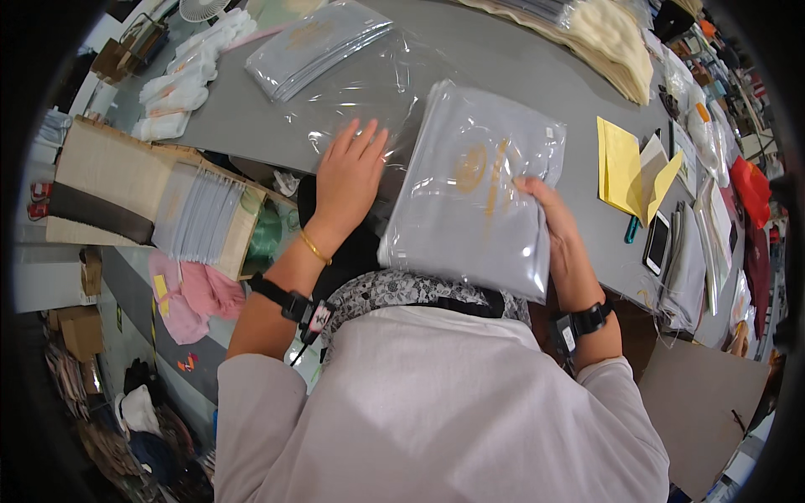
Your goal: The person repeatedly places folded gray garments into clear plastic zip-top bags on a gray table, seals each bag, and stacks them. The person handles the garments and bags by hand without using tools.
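A folded grey cloth item in a clear plastic bag [449,201], printed in gold, is gripped at its right side by my right hand [549,210], thumb on top and fingers underneath. It overhangs the near table edge toward me. My left hand [352,172] is open, fingers stretched out over clear plastic film [360,92] that lies on the grey table. Beyond that hand lies a stack of similar bagged grey items [323,42].
On the left stands an open carton [109,180] with several bagged grey items upright inside. Yellow paper sheets [620,168], a phone [656,243] and folded grey cloth [683,272] lie at the table's right. Cream cloth [604,42] is piled at the far edge.
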